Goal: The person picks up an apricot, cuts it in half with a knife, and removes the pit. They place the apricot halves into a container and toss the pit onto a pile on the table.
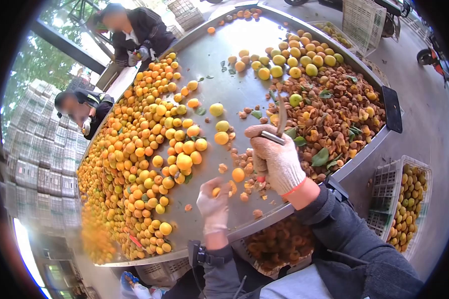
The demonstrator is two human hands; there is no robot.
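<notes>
My right hand (280,163), in a whitish knit glove, is closed around a knife (283,115) with a curved blade pointing up and away from me. A bit of red shows at the lower side of that fist. My left hand (212,205), gloved too and slightly blurred, has its fingers curled around an apricot (216,192) above the metal table (197,226). Between the hands a whole orange apricot (238,174) lies by several pits and scraps. Beyond my right hand spreads a heap of brown pits and torn flesh (329,117) mixed with green leaves.
A large pile of apricots (149,149) covers the table's left side; greener ones (294,57) lie at the back. Crates of fruit (406,209) stand on the floor at right. Two people (134,32) are across the table at left. Stacked crates (40,159) rise behind.
</notes>
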